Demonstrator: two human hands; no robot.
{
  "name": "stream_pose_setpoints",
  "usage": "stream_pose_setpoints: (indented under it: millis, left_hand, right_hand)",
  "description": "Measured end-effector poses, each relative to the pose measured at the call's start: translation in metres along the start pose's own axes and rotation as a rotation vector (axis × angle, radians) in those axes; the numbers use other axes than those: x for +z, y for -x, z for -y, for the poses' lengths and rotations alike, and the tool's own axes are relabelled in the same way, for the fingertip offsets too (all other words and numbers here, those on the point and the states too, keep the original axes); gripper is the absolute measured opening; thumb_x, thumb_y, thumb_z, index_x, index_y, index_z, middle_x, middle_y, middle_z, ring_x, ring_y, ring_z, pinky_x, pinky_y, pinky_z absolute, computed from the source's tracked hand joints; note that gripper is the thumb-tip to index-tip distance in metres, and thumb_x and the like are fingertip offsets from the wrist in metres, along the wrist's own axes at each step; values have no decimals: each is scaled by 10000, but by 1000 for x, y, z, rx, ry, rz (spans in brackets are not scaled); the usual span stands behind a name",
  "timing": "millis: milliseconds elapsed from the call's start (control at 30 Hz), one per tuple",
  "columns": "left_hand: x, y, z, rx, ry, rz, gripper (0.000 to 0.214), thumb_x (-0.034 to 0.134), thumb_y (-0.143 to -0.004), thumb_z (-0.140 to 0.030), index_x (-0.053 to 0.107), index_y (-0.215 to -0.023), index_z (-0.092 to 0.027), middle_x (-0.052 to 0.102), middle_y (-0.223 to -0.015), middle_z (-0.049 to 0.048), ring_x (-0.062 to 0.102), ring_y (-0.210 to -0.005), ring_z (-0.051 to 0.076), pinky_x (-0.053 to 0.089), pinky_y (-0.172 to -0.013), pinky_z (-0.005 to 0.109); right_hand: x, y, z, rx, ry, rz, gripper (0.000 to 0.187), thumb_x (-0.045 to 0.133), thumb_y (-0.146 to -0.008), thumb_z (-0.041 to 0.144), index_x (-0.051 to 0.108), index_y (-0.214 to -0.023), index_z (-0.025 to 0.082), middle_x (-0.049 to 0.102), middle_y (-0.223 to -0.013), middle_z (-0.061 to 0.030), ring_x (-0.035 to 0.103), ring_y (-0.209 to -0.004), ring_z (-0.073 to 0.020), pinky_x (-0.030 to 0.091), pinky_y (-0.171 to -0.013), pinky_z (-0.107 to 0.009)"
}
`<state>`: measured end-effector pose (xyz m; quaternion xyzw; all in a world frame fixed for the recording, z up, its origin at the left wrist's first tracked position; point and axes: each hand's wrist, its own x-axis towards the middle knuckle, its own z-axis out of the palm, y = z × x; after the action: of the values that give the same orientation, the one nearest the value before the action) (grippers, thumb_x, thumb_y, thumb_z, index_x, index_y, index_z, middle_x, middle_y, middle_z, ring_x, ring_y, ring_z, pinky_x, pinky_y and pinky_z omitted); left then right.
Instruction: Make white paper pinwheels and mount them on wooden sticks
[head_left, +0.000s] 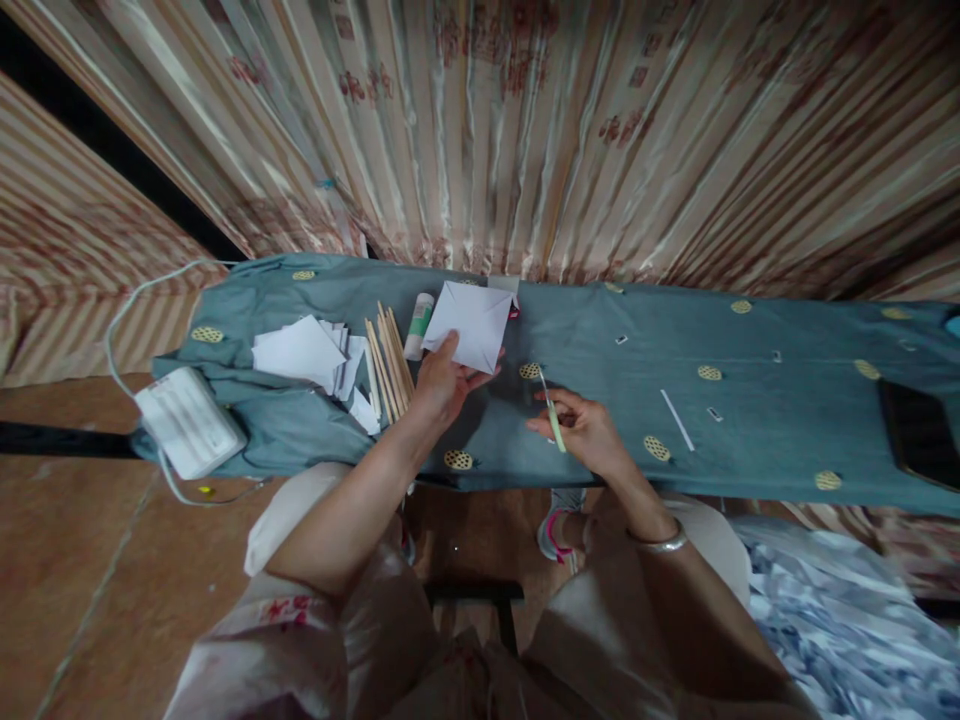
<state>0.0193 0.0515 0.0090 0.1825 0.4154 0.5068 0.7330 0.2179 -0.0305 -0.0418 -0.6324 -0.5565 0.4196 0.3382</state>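
My left hand [444, 383] grips a square of white paper [471, 325] by its lower edge, thumb on top and fingers beneath. Faint crease lines cross the paper. To the right, my right hand [585, 428] holds a pair of scissors [555, 420] with pale green handles, the blades pointing up and away from me. A gap of cloth lies between the scissors and the paper. Just left of the paper is a glue stick [418, 326] with a green and white body. Beside it lies a bundle of thin wooden sticks [388, 365].
A pile of white paper pieces [300, 350] lies on the green tablecloth [570, 320] at left. Near it sits a white box with a cable [191, 422]. A paper strip [677, 420] and a dark phone [921, 430] lie to the right. A striped curtain [480, 140] hangs behind.
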Motion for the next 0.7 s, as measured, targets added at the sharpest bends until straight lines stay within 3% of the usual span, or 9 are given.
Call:
stream_pose_setpoints:
  millis: [133, 300, 467, 700]
  left_hand:
    - [1, 5, 13, -104, -8, 29, 293, 439, -996, -291, 578, -1220, -162, 754, -911, 84, 743, -886, 235, 543, -950, 495]
    - [3, 14, 32, -224, -42, 22, 270, 435, -993, -299, 590, -1162, -156, 761, -936, 108, 749, -887, 258, 554, -924, 509]
    - [0, 18, 47, -346, -21, 15, 308, 428, -998, -342, 600, -1151, -137, 754, -1010, 150, 744, -930, 268, 555, -929, 496]
    - [4, 24, 51, -418, 22, 4, 343, 397, -1015, -336, 564, -1217, -114, 728, -1079, 167, 727, -1003, 262, 529, -999, 476]
  right_hand:
    - [-20, -3, -5, -46, 320, -196, 576, 689, -771, 555, 646, -1201, 174, 745, -832, -63, 677, -700, -201, 521, -692, -321]
    - [-36, -5, -11, -59, 656, -356, 544, 601, -848, 476, 599, -1264, 127, 757, -931, -134, 716, -814, -276, 531, -726, -357]
    - [-43, -5, -16, -104, 843, -421, 533, 492, -912, 395, 525, -1336, 72, 740, -909, -166, 692, -827, -293, 517, -738, -369]
    - [-46, -5, -13, -46, 924, -405, 525, 530, -894, 340, 519, -1339, 61, 738, -933, -169, 684, -847, -304, 504, -756, -369]
